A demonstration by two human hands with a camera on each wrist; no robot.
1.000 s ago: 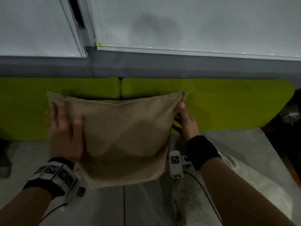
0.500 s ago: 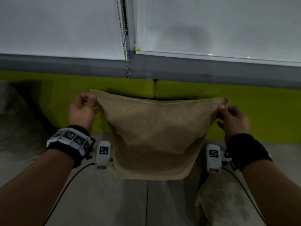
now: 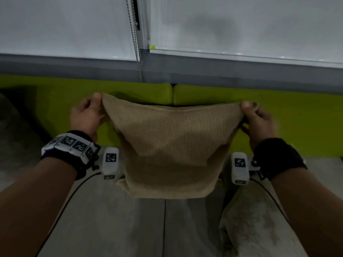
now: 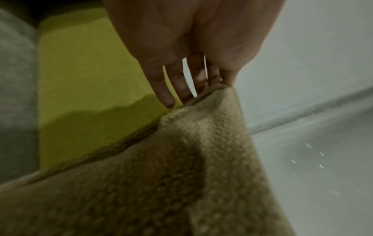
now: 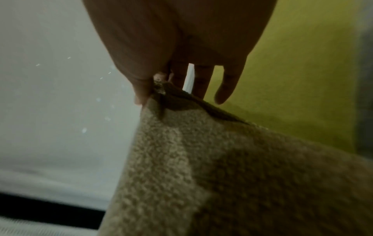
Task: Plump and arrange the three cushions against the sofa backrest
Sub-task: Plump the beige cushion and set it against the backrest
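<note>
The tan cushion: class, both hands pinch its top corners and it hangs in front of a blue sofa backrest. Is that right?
Not quite. The backrest is yellow-green, not blue, as the head view shows. The rest stands: the left hand and right hand pinch the top corners of the tan cushion, which hangs in front of it.

Both arms reach forward, wrists banded. The left hand (image 3: 87, 115) and right hand (image 3: 259, 121) each pinch between thumb and fingers, raised and spread apart.
</note>
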